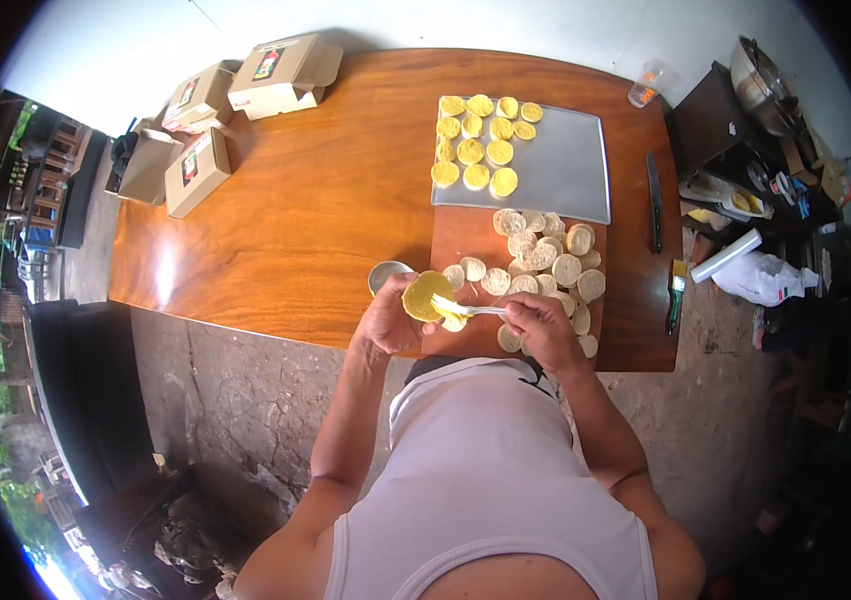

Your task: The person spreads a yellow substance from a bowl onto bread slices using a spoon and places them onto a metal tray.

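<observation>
My left hand (388, 318) grips a round bread slice (426, 294), its face coated with yellow spread and turned up. In my right hand (543, 328) is a white plastic fork (486, 311), its head against the bread's yellow face. A small bowl (386, 273) stands just beyond my left hand, which hides part of it. Plain round bread slices (543, 257) lie heaped on a reddish-brown board (451, 232) past my right hand. Further back, yellow-coated rounds (470, 151) sit in rows on the left part of a metal tray (571, 155).
Cardboard boxes (281, 75) occupy the back left of the wooden table (296, 200). A knife (655, 200) and a green-handled brush (677, 297) lie along the right edge. A glass (647, 85) stands at the back right, near a dark shelf (711, 120) holding pots.
</observation>
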The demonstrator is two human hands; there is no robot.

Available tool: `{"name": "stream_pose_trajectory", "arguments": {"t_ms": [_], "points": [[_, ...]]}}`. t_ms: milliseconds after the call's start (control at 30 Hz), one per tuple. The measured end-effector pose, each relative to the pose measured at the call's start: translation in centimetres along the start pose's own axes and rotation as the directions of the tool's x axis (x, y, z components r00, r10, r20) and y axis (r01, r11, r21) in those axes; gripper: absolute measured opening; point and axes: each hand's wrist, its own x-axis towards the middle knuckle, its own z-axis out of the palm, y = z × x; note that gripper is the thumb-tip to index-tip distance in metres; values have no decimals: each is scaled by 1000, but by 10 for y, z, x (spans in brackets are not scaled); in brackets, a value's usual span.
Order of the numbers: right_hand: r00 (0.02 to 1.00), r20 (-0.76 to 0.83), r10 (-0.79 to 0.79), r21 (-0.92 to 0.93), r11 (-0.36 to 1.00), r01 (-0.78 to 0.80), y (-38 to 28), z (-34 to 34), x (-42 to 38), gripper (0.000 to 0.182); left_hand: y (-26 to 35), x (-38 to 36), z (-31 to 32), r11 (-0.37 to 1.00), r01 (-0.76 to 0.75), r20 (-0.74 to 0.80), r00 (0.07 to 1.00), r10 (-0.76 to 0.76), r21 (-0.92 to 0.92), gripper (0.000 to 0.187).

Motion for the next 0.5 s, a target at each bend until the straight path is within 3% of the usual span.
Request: {"name": "stream_pose_trajectory", "arguments": {"t_ms": [267, 500], "points": [[998, -44, -38, -34, 999, 37, 3, 3, 2, 20, -2, 8, 13, 993, -113, 1, 994, 113, 18, 35], [995, -87, -43, -46, 998, 39, 2, 10, 4, 22, -9, 12, 35, 959, -272, -90, 956, 279, 81, 33]]}}
